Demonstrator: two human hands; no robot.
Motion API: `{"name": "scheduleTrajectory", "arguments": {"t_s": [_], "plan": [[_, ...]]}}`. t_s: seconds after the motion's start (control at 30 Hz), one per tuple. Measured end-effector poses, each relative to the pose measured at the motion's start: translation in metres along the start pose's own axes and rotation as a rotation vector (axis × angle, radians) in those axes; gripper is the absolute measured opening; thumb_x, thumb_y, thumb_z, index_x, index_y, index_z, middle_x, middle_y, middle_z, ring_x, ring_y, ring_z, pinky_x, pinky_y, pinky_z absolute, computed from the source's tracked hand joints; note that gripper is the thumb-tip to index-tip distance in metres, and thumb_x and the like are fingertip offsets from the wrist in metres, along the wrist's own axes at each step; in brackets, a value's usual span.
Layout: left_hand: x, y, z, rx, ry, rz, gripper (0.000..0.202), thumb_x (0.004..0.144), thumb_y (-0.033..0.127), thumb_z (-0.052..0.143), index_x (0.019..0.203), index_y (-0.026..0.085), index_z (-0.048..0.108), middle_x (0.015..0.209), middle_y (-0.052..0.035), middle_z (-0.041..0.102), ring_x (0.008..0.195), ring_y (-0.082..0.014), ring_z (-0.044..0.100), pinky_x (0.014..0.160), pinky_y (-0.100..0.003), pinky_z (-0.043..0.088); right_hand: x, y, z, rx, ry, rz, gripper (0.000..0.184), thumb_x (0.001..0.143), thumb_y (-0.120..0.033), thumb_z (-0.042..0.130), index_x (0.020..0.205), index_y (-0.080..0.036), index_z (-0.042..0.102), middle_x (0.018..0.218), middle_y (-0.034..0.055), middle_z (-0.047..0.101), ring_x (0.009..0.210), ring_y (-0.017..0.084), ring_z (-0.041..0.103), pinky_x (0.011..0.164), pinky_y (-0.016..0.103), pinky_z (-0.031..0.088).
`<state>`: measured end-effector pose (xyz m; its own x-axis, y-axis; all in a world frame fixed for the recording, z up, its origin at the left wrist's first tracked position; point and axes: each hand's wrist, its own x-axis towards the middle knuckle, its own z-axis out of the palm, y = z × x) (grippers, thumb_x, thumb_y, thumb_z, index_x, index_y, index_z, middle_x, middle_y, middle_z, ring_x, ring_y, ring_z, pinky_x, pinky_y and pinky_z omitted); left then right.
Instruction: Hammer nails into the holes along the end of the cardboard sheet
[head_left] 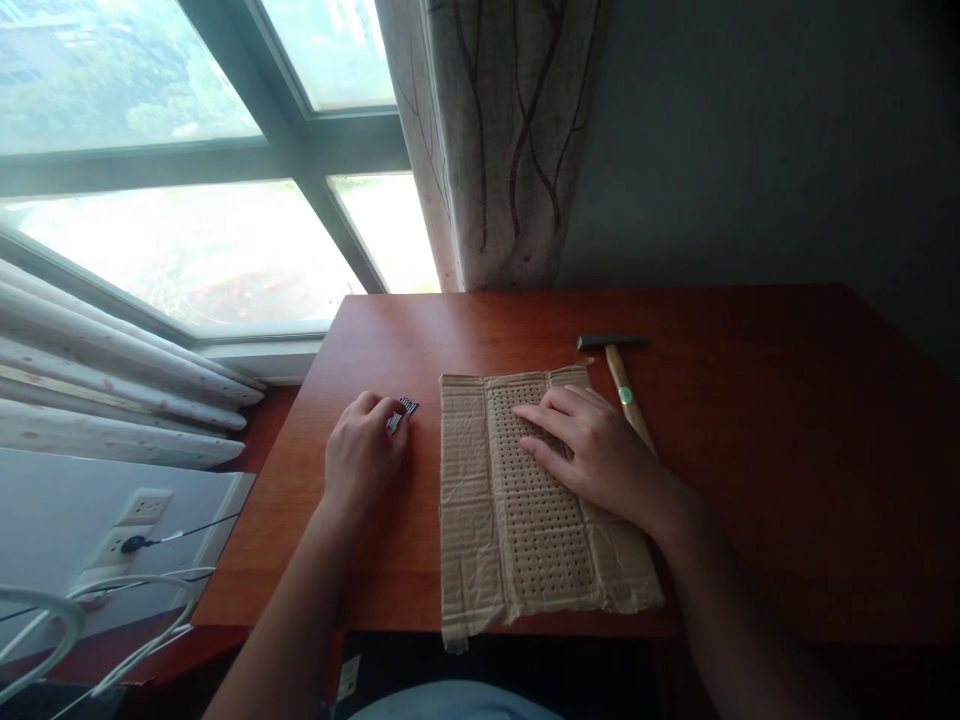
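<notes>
Blown-out daylight enters through the window (195,245) beyond the far left corner of the table (765,450), leaving a pale sheen near the far edge; the right end lies dim.

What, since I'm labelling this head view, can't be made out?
In the head view:
- Small pieces: partly covered by the left hand, too small to identify.
- Cardboard: some holes covered by the right hand.
- Hammer: handle end hidden by that wrist; label print too small.
</notes>
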<state>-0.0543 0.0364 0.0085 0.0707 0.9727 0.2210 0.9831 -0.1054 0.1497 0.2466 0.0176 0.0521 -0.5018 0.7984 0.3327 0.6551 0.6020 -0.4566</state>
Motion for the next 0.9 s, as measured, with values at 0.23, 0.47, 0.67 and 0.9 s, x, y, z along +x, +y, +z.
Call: {"name": "scheduleTrajectory", "arguments": {"t_s": [0.23,0.47,0.67,0.9], "plan": [[0.0003,0.0086,0.0003,0.056,-0.04,0.003,0.021,0.095,0.034,0.051,0.091,0.023,0.068,0.09,-0.0058,0.065,0.078,-0.0224,0.061,0.063,-0.032,0.039,-0.0006,-0.0002,0.0005,0.002,0.002,-0.004,0.028,0.097,-0.028,0.059,0.121,-0.016,0.067,0.095,0.0079,0.066,0.094,0.024,0.06,0.088,0.044,0.051],[-0.0016,0.0049,0.0039,0.059,-0.015,0.008,0.022,0.095,0.035,0.052,0.092,0.023,0.07,0.092,-0.0063,0.067,0.078,-0.0223,0.062,0.064,-0.033,0.041,-0.0004,-0.001,-0.0011,-0.002,-0.009,0.01,0.028,0.098,-0.028,0.059,0.121,-0.016,0.068,0.098,0.0086,0.067,0.095,0.024,0.06,0.089,0.044,0.051],[-0.0035,0.0072,0.0015,0.111,-0.033,0.013,0.025,0.097,0.037,0.049,0.088,0.023,0.069,0.087,-0.0055,0.066,0.073,-0.0206,0.061,0.06,-0.031,0.04,0.0002,-0.0017,-0.0007,0.001,-0.006,0.011,0.027,0.098,-0.028,0.058,0.121,-0.018,0.067,0.097,0.0085,0.067,0.095,0.024,0.06,0.088,0.044,0.051],[-0.0003,0.0097,-0.0039,0.104,-0.203,0.096,0.022,0.095,0.031,0.049,0.082,0.021,0.064,0.089,-0.0067,0.067,0.075,-0.022,0.064,0.061,-0.032,0.04,-0.0001,-0.002,-0.0026,-0.006,-0.013,0.009,0.028,0.098,-0.028,0.058,0.121,-0.015,0.068,0.096,0.008,0.066,0.095,0.024,0.06,0.088,0.044,0.051]]}}
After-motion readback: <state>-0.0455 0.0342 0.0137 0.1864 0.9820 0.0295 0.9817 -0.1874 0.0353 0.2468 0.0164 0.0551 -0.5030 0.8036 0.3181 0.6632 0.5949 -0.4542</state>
